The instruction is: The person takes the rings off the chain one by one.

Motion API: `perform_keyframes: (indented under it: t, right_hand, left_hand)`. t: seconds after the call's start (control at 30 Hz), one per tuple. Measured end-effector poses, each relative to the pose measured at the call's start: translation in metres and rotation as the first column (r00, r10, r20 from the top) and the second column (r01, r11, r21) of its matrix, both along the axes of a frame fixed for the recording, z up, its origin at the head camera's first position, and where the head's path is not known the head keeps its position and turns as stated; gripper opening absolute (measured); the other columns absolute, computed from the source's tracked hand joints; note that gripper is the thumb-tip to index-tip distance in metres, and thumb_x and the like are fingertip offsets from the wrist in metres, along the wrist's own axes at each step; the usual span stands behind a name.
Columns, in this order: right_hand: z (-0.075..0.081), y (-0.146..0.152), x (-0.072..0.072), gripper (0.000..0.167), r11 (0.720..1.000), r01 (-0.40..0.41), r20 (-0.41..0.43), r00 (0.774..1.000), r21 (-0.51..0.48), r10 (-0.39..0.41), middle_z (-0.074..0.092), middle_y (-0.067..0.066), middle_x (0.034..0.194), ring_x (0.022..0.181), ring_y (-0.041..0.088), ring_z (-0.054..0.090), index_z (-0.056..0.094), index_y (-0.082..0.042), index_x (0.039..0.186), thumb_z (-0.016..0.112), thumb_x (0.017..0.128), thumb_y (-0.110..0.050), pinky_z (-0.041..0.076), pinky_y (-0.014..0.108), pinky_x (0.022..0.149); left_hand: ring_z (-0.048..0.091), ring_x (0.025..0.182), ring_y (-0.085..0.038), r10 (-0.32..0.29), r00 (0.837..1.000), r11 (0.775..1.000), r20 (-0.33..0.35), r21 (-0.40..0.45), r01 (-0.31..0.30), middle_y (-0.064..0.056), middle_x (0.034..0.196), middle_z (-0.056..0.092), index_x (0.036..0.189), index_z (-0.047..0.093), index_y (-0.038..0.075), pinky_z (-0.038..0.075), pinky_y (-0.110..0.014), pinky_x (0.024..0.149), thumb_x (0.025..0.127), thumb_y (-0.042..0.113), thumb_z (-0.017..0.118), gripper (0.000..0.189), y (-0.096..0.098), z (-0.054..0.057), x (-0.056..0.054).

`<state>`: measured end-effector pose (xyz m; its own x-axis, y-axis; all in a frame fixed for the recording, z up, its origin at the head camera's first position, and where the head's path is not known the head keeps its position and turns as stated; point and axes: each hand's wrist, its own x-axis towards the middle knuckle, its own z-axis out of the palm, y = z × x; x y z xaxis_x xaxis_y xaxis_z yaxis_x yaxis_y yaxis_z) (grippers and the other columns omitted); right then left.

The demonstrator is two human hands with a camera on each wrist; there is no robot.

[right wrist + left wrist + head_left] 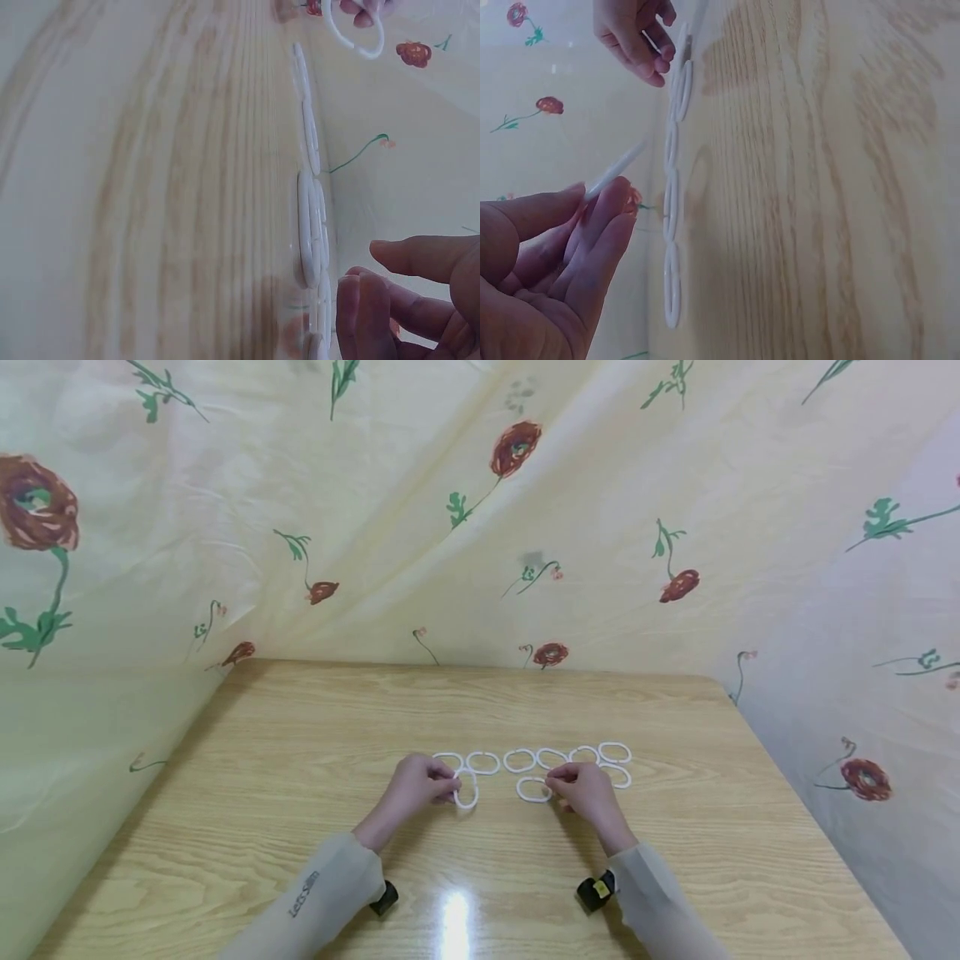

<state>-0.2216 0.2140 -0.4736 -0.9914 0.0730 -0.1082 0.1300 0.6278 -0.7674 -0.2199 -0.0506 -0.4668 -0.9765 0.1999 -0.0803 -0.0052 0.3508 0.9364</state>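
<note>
My left hand [415, 787] pinches a white oval link [615, 171] between thumb and fingers, raised above the table and tipped up. In the head view this link overlaps the left end of a row of similar white links [485, 773] lying flat. My right hand [590, 792] is just over the right part of the row, beside a single link [534, 801] that lies in front of it. The right wrist view shows a gap between the right thumb and fingers [411, 255], with nothing held. Another front link [628, 777] lies at the right end, partly behind the right hand.
The wood-grain table [300, 718] extends around the links to both sides. A flower-printed cloth [420, 527] hangs behind the table and at its sides. Dark wrist devices [596, 893] show beneath both sleeves.
</note>
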Motion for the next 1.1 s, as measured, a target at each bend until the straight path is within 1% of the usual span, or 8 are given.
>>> perform_keyframes:
  t: [0.2,0.3,0.4,0.57,0.63,0.7,0.87,1.1]
  right_hand:
    - [0.005,0.0,0.005,0.016,1.0,-0.012,0.022,1.0,-0.001,0.012,0.072,0.014,0.09,0.072,0.013,0.062,0.072,0.001,0.098,0.068,0.089,-0.011,0.057,0.027,0.057]
    - [0.007,0.0,0.006,0.016,1.0,-0.015,0.03,0.999,-0.01,0.015,0.072,0.014,0.09,0.073,0.014,0.063,0.071,0.001,0.098,0.067,0.089,-0.011,0.057,0.027,0.057]
    - [0.007,-0.001,0.007,0.016,1.0,-0.014,0.033,0.999,-0.017,0.015,0.071,0.014,0.088,0.072,0.014,0.063,0.071,0.001,0.098,0.067,0.089,-0.011,0.057,0.028,0.057]
    - [0.005,-0.002,0.008,0.016,0.999,-0.002,0.035,0.999,-0.039,0.003,0.071,0.012,0.088,0.072,0.013,0.062,0.072,0.001,0.098,0.068,0.089,-0.011,0.057,0.027,0.057]
    - [0.004,-0.002,0.008,0.017,0.999,-0.002,0.036,0.999,-0.049,0.003,0.07,0.012,0.089,0.072,0.013,0.062,0.072,0.001,0.099,0.068,0.089,-0.011,0.057,0.026,0.057]
    - [0.004,-0.002,0.008,0.017,0.998,-0.003,0.037,0.999,-0.057,0.005,0.07,0.012,0.09,0.073,0.014,0.062,0.072,0.001,0.1,0.068,0.088,-0.011,0.057,0.026,0.057]
    - [0.004,-0.001,0.009,0.018,0.998,-0.01,0.04,0.999,-0.06,0.012,0.07,0.013,0.092,0.075,0.015,0.062,0.071,0.001,0.102,0.068,0.089,-0.011,0.058,0.027,0.058]
    - [0.004,0.001,0.009,0.019,0.998,-0.012,0.047,0.999,-0.065,0.015,0.07,0.013,0.093,0.075,0.015,0.063,0.071,0.001,0.103,0.067,0.089,-0.012,0.058,0.028,0.059]
  left_hand:
    - [0.064,0.057,-0.009,0.007,0.998,0.998,0.062,0.065,-0.011,-0.018,0.077,0.069,0.096,0.065,-0.015,0.061,-0.03,0.063,0.083,-0.009,0.067,0.014,0.009,-0.003,-0.003]
    - [0.065,0.057,-0.011,0.003,0.997,0.998,0.079,0.064,-0.008,-0.02,0.078,0.068,0.103,0.061,-0.015,0.061,-0.03,0.062,0.082,-0.011,0.067,0.022,0.013,-0.006,-0.005]
    - [0.066,0.058,-0.014,0.002,0.996,0.998,0.084,0.056,-0.006,-0.019,0.076,0.068,0.105,0.058,-0.013,0.061,-0.03,0.061,0.08,-0.013,0.067,0.026,0.018,-0.008,-0.006]
    - [0.068,0.058,-0.017,0.0,0.993,0.997,0.118,0.083,-0.01,-0.008,0.068,0.059,0.102,0.054,-0.012,0.061,-0.03,0.06,0.081,-0.014,0.065,0.024,0.025,-0.012,-0.006]
    - [0.067,0.058,-0.016,0.005,0.992,0.996,0.13,0.087,-0.016,-0.006,0.067,0.057,0.1,0.053,-0.012,0.061,-0.03,0.06,0.081,-0.014,0.065,0.023,0.028,-0.012,-0.006]
    - [0.067,0.057,-0.016,0.014,0.99,0.996,0.14,0.084,-0.026,-0.008,0.068,0.06,0.098,0.053,-0.012,0.061,-0.029,0.059,0.081,-0.014,0.065,0.021,0.03,-0.012,-0.006]
    - [0.067,0.055,-0.015,0.02,0.987,0.998,0.157,0.061,-0.03,-0.02,0.074,0.068,0.094,0.051,-0.01,0.06,-0.028,0.057,0.081,-0.013,0.067,0.021,0.031,-0.012,-0.005]
    - [0.066,0.052,-0.014,0.045,0.98,0.998,0.193,0.028,-0.052,-0.021,0.075,0.07,0.09,0.051,-0.008,0.06,-0.027,0.055,0.079,-0.009,0.072,0.024,0.032,-0.01,-0.005]
